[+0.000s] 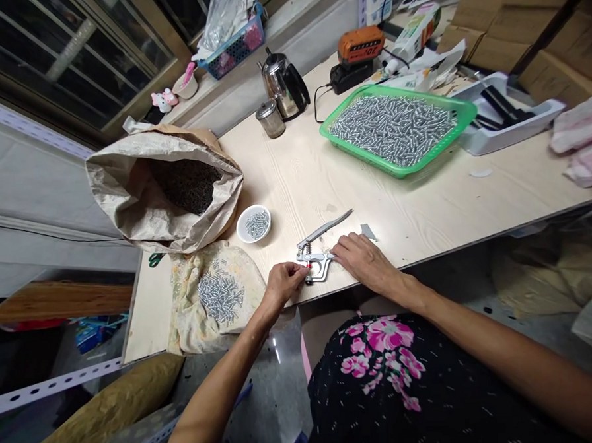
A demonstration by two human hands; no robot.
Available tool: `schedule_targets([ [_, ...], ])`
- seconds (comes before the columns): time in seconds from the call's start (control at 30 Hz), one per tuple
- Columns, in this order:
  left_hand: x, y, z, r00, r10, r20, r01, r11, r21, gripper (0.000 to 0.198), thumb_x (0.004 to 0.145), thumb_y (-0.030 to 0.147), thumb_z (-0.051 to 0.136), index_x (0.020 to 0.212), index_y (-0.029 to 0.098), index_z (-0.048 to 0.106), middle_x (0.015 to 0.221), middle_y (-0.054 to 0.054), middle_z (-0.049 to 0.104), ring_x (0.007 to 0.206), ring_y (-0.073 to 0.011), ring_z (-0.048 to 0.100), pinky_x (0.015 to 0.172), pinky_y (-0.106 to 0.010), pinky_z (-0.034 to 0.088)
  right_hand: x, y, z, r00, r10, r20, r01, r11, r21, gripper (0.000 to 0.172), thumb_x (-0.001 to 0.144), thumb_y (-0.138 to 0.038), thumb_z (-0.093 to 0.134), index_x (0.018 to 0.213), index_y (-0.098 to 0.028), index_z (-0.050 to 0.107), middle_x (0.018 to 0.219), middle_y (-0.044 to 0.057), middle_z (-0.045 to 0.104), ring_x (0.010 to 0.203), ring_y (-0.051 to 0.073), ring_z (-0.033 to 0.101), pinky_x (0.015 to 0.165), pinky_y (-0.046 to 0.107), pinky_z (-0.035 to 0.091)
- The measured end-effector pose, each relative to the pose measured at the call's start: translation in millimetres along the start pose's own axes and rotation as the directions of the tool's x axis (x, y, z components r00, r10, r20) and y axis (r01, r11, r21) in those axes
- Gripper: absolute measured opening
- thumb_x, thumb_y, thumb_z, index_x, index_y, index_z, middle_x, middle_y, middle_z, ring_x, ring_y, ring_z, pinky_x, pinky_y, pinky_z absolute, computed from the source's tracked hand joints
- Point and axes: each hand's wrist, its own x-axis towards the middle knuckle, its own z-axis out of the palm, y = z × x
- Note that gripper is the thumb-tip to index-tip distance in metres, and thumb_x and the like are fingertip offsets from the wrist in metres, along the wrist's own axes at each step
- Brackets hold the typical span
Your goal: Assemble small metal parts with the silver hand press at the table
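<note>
A small metal hand press (314, 259) with a long lever handle stands near the front edge of the pale wooden table (423, 195). My left hand (283, 283) is pinched at the press's jaw, fingers closed on a tiny part I cannot make out. My right hand (361, 261) lies over the base of the press with the fingers curled down on it. Just left of my left hand, a pile of small silver pins (222, 295) rests on a flowered cloth (191, 313). A white bowl (253, 224) with more pins sits behind.
An open paper sack (141, 203) of dark parts stands at the left. A green basket (462, 117) full of silver pins sits at the back right, with a kettle (283, 83), metal cup (270, 118), battery charger (359, 53), white tray (519, 120) and cardboard boxes (539, 30) around.
</note>
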Motion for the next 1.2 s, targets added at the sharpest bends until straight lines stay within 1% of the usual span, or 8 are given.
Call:
schedule_targets([
  [0.1,2,2,-2.5,0.997,-0.046,0.062,0.050,0.997,-0.058,0.030,0.072,0.043,0.067,0.072,0.012,0.068,0.055,0.002,0.057,0.047,-0.0088,0.047,0.048,-0.021,0.037,-1,-1,0,1.000,-0.005,0.005,0.005,1.000,0.003,0.021,0.099,-0.022,0.045,0.090,-0.017,0.063,0.089,0.008,0.060,0.086,0.023,0.048,0.076,0.035,0.032],
  [0.27,4,5,-6.3,0.987,-0.033,0.154,0.042,0.998,-0.055,0.033,0.069,0.045,0.067,0.064,0.013,0.064,0.047,0.005,0.047,0.045,-0.0071,0.038,0.045,-0.020,0.030,3,4,-5,0.999,-0.001,0.046,-0.003,0.996,0.091,0.019,0.099,-0.024,0.048,0.091,-0.017,0.063,0.090,0.007,0.061,0.086,0.021,0.050,0.076,0.033,0.033],
  [0.37,4,6,-7.0,0.983,-0.047,0.179,0.058,0.997,-0.058,0.034,0.066,0.046,0.067,0.067,0.012,0.065,0.048,0.004,0.048,0.046,-0.0075,0.039,0.046,-0.021,0.031,18,15,-12,0.998,0.000,0.059,-0.007,0.993,0.118,0.015,0.097,-0.023,0.051,0.104,-0.018,0.064,0.101,0.007,0.062,0.090,0.021,0.051,0.075,0.033,0.032],
  [0.47,2,6,-5.7,0.984,-0.058,0.169,0.067,0.997,-0.049,0.036,0.066,0.047,0.066,0.070,0.011,0.067,0.051,0.003,0.049,0.048,-0.0084,0.041,0.048,-0.021,0.033,39,31,-15,0.998,0.018,0.058,-0.017,1.000,-0.017,0.027,0.094,-0.012,0.049,0.117,-0.019,0.060,0.114,0.010,0.060,0.097,0.023,0.049,0.075,0.035,0.030],
  [0.63,-2,6,-0.8,0.988,-0.018,0.151,0.007,0.997,0.071,0.034,0.068,0.047,0.063,0.065,0.013,0.066,0.050,0.003,0.047,0.049,-0.0096,0.041,0.049,-0.022,0.030,69,50,-8,0.979,-0.072,0.189,0.093,0.990,-0.107,0.019,0.094,-0.012,0.048,0.090,-0.016,0.065,0.094,0.009,0.063,0.095,0.024,0.048,0.074,0.036,0.028],
  [0.7,-5,8,1.2,0.989,0.005,0.147,-0.024,0.992,0.125,0.035,0.070,0.047,0.061,0.060,0.014,0.063,0.048,0.003,0.045,0.050,-0.0098,0.041,0.050,-0.022,0.029,75,53,-5,0.971,-0.130,0.200,0.156,0.981,-0.118,0.020,0.094,-0.012,0.047,0.087,-0.016,0.065,0.090,0.009,0.063,0.094,0.024,0.048,0.074,0.036,0.027],
  [0.97,-15,21,10.1,0.980,0.031,0.196,-0.073,0.975,0.208,0.040,0.074,0.046,0.053,0.047,0.017,0.045,0.047,0.004,0.033,0.049,-0.0079,0.029,0.050,-0.024,0.020,77,52,-5,0.958,-0.202,0.205,0.229,0.966,-0.116,0.022,0.097,-0.010,0.043,0.089,-0.015,0.063,0.090,0.009,0.062,0.087,0.022,0.046,0.070,0.035,0.024],
  [1.2,-23,19,24.8,0.999,0.003,0.041,-0.010,0.985,0.173,0.033,0.073,0.045,0.054,0.065,0.015,0.062,0.060,0.000,0.053,0.059,-0.0127,0.047,0.058,-0.024,0.034,64,56,-12,0.958,-0.193,0.211,0.214,0.973,-0.085,0.024,0.098,-0.010,0.040,0.090,-0.015,0.062,0.092,0.009,0.062,0.087,0.021,0.048,0.069,0.034,0.027],
])
